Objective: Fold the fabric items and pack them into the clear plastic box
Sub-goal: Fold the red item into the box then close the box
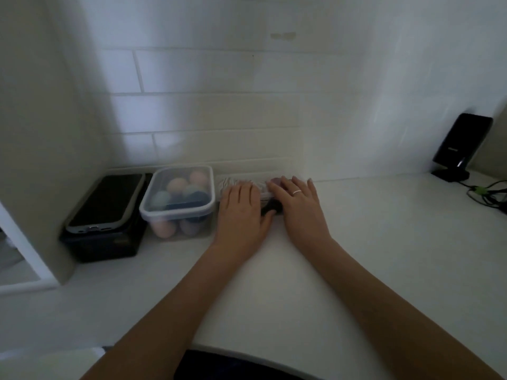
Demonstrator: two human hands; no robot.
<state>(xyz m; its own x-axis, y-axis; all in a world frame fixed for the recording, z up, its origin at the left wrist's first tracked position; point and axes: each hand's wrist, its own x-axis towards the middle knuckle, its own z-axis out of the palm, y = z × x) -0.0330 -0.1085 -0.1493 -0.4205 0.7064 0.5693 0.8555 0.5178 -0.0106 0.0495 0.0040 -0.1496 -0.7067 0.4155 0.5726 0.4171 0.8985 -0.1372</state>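
A clear plastic box (pixel 175 213) stands at the back of the white counter. Through its top and walls I see several rolled fabric items (pixel 177 185) in pink, blue and green. Right of the box, against the tiled wall, lies a small pile of fabric: a pale striped piece (pixel 227 182), a purplish piece (pixel 275 181) and a dark piece (pixel 270 209). My left hand (pixel 241 211) lies flat on the pile with its fingers spread. My right hand (pixel 299 204), with a ring on it, lies flat beside it, covering the pile's right side. Most of the pile is hidden under both hands.
A dark box with a black lid (pixel 107 212) sits left of the clear box, beside a wall panel (pixel 41 133). A black device on a stand (pixel 461 146) and cables (pixel 488 194) are at the far right. The counter's front edge (pixel 233 348) is close to my body.
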